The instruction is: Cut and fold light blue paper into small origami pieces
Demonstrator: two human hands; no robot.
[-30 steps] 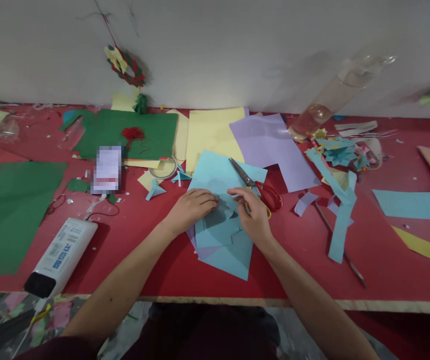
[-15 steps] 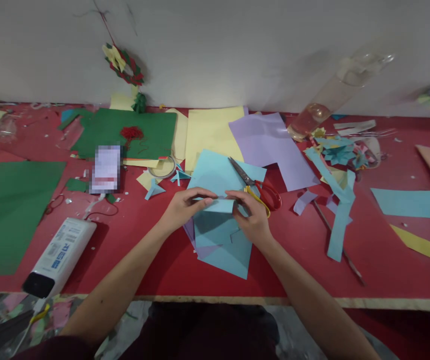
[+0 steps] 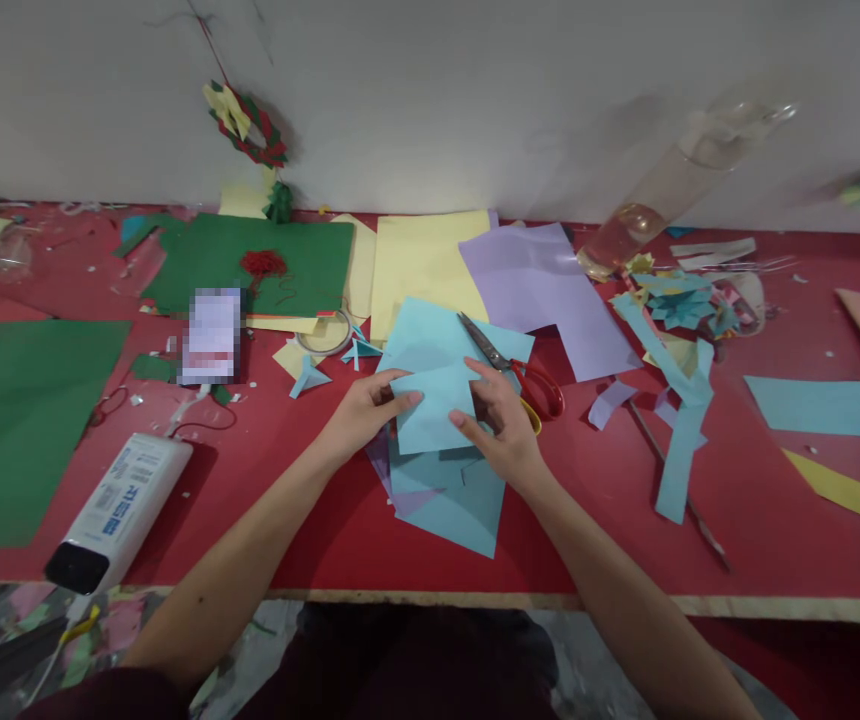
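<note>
A small light-blue paper square point(image 3: 434, 412) is held up between my hands, its face toward me. My left hand point(image 3: 366, 412) pinches its left edge, thumb in front and fingers behind. At the right edge, my right hand point(image 3: 503, 425) grips it with the thumb on the front; some fingers are hidden behind. Beneath lie larger light-blue sheets point(image 3: 452, 510), with purple paper point(image 3: 381, 470) poking out at the left. Scissors point(image 3: 539, 388) with red and yellow handles rest just beyond my right hand, blades on a blue sheet point(image 3: 430, 325).
A phone point(image 3: 211, 335) and a white power bank point(image 3: 122, 510) lie on the left by green sheets point(image 3: 32, 430). A tape roll point(image 3: 323, 335), yellow paper point(image 3: 422, 265) and purple paper point(image 3: 531, 265) lie behind. A bottle point(image 3: 647, 205), blue strips point(image 3: 681, 440) and a thin stick point(image 3: 670, 470) are rightward.
The blue paper, earlier seen as a narrow folded band, now shows a wider square face. My right thumb has come onto its front; my left hand has barely moved.
</note>
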